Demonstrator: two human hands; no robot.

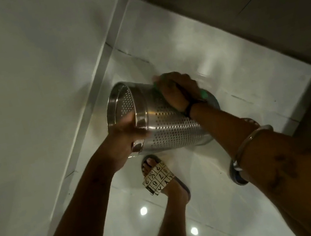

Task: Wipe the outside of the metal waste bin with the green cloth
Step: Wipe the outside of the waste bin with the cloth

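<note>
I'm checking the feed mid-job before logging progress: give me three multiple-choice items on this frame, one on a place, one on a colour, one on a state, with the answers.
1. Where does the left hand grip the perforated shiny metal waste bin?
A. at its open rim
B. at its base
C. nowhere

2. What colour is the cloth under the right hand?
A. red
B. green
C. white

3. How does the bin sit?
A. upright on the floor
B. upside down on the floor
C. tipped sideways, held up above the pale tiled floor

Answers:
1. A, fingers curl over the rim.
2. B, green edges show beside the hand.
3. C, its opening faces sideways towards the wall.
</note>
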